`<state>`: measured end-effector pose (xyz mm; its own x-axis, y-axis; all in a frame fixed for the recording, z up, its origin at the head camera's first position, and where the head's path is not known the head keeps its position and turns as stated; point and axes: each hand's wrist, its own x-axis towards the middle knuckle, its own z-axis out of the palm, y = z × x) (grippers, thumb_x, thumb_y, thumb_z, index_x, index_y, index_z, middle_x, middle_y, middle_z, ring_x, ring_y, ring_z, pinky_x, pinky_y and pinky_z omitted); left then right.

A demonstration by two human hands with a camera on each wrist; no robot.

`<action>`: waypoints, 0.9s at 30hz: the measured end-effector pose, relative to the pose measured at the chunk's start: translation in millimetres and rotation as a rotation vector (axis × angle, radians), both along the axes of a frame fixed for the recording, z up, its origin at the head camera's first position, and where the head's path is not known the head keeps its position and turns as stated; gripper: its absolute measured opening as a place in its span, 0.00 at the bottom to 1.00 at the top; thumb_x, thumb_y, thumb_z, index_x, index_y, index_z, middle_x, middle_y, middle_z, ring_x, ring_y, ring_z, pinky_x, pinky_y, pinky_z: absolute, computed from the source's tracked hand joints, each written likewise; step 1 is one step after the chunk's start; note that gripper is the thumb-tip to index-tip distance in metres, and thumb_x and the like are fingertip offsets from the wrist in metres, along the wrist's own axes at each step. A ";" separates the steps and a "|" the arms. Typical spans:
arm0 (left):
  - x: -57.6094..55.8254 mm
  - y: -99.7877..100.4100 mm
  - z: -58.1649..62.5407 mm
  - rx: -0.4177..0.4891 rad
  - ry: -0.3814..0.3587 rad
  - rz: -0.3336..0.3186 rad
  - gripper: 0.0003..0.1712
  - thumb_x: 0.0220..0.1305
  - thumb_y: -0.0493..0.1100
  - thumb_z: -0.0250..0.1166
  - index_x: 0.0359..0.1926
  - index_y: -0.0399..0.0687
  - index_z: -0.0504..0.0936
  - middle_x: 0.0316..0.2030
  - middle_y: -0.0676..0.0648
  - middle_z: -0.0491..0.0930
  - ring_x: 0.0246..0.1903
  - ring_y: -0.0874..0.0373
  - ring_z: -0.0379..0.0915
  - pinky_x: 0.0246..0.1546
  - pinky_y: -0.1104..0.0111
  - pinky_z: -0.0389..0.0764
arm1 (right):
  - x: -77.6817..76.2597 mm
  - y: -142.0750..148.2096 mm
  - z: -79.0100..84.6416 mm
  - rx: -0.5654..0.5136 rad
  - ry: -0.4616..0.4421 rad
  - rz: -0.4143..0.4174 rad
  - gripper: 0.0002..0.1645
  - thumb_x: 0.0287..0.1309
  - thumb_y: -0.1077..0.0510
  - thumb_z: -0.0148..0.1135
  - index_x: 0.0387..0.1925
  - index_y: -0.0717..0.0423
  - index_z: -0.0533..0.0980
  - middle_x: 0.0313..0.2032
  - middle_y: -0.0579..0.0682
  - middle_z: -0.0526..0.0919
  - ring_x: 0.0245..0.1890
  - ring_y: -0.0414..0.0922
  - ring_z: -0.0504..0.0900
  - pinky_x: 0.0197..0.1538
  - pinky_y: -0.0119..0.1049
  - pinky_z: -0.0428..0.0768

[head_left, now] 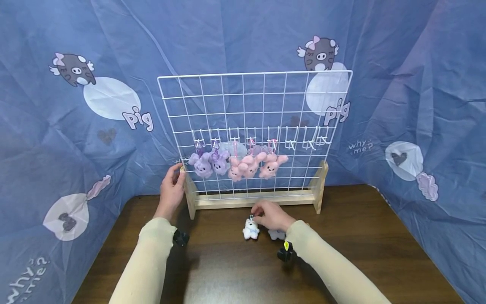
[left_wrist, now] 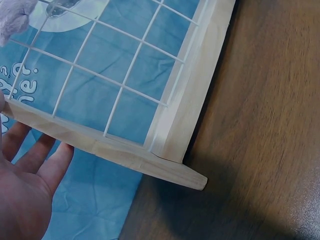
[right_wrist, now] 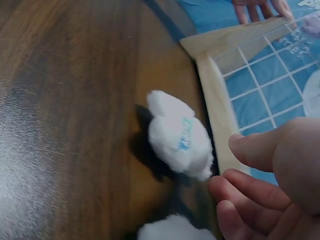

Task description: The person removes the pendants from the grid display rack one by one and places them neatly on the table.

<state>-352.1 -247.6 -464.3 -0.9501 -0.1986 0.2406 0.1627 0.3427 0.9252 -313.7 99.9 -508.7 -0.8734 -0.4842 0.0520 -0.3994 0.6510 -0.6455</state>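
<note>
My left hand grips the wooden side post of a white wire grid rack, its fingers passing behind the post. At the rack's foot my right hand reaches over the table to a white plush bear keychain with a small metal clasp and blue lettering. Thumb and fingers stand apart right beside the bear's head, with a gap between them. A second white plush lies partly hidden under the right wrist.
Two purple plush keychains and three pink plush keychains hang from hooks on the grid. Several bare hooks are to their right. The rack stands on a brown wooden table, with blue printed cloth behind.
</note>
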 end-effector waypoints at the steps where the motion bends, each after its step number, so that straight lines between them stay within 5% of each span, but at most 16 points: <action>1: 0.3 0.0 0.2 0.001 -0.001 -0.001 0.24 0.83 0.51 0.54 0.73 0.54 0.72 0.58 0.36 0.81 0.36 0.57 0.71 0.33 0.73 0.74 | -0.7 1.9 1.3 -0.011 0.002 -0.003 0.11 0.63 0.64 0.71 0.46 0.62 0.83 0.40 0.52 0.89 0.43 0.48 0.86 0.52 0.46 0.81; 11: 2.2 0.7 1.6 -0.013 -0.034 0.005 0.24 0.84 0.52 0.53 0.74 0.56 0.70 0.64 0.37 0.79 0.49 0.51 0.75 0.41 0.67 0.78 | -5.4 30.8 17.9 -0.210 -0.002 -0.068 0.14 0.70 0.61 0.66 0.53 0.65 0.81 0.46 0.55 0.88 0.49 0.50 0.85 0.55 0.48 0.83; 19: 0.8 1.3 -0.2 -0.009 -0.018 0.007 0.23 0.83 0.51 0.53 0.74 0.56 0.71 0.59 0.37 0.81 0.41 0.54 0.73 0.35 0.71 0.76 | -4.1 65.9 34.9 -0.285 0.050 -0.197 0.16 0.71 0.59 0.66 0.56 0.62 0.80 0.50 0.56 0.88 0.48 0.52 0.86 0.54 0.48 0.82; 27: -0.1 1.1 0.6 -0.009 -0.017 0.007 0.23 0.83 0.50 0.54 0.73 0.56 0.72 0.57 0.37 0.81 0.39 0.54 0.73 0.35 0.70 0.76 | -9.7 89.3 54.0 -0.380 0.100 -0.233 0.21 0.71 0.63 0.65 0.61 0.67 0.75 0.54 0.65 0.85 0.51 0.59 0.85 0.53 0.44 0.82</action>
<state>-352.3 -246.6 -463.7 -0.9526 -0.2030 0.2265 0.1446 0.3525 0.9246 -323.4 189.2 -454.7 -0.9384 -0.2059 0.2774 -0.3428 0.4556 -0.8215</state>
